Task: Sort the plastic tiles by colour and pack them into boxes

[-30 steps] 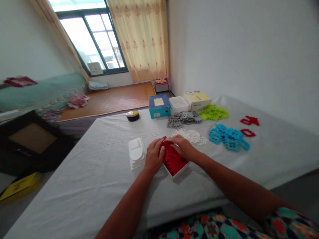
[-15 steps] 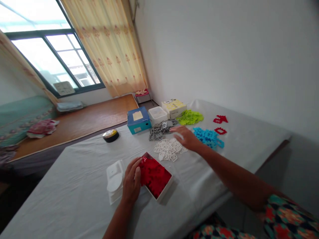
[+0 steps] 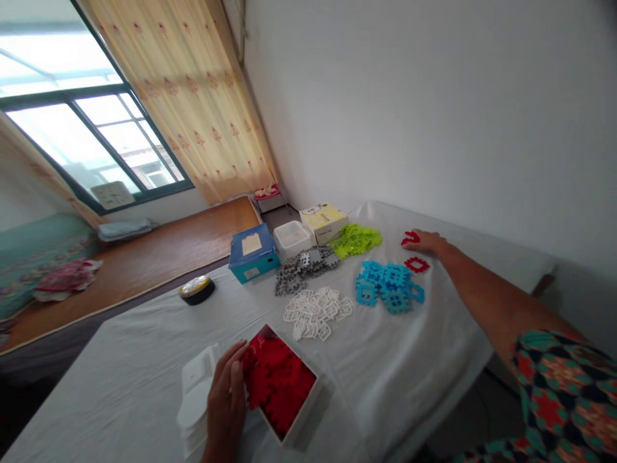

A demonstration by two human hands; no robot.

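Observation:
My left hand (image 3: 227,405) rests on the left side of a white box (image 3: 308,411) filled with red plastic pieces (image 3: 277,386), fingers on the pieces. My right hand (image 3: 429,241) is stretched far to the right, lying on a loose red piece (image 3: 409,238) near the wall; a second red piece (image 3: 417,264) lies just in front of it. Whether the fingers grip the piece I cannot tell. Between the hands lie piles of white pieces (image 3: 315,310), blue pieces (image 3: 388,289), grey pieces (image 3: 303,267) and green pieces (image 3: 357,239).
The table is covered by a white cloth (image 3: 135,360). A white lid (image 3: 195,402) lies left of the box. At the back stand a blue box (image 3: 253,253), a white tub (image 3: 292,236), a yellow box (image 3: 322,220) and a tape roll (image 3: 196,290).
My right hand left the red box, passed over the white pile and reached right to the loose red pieces. The view swung right. My left hand stayed on the box.

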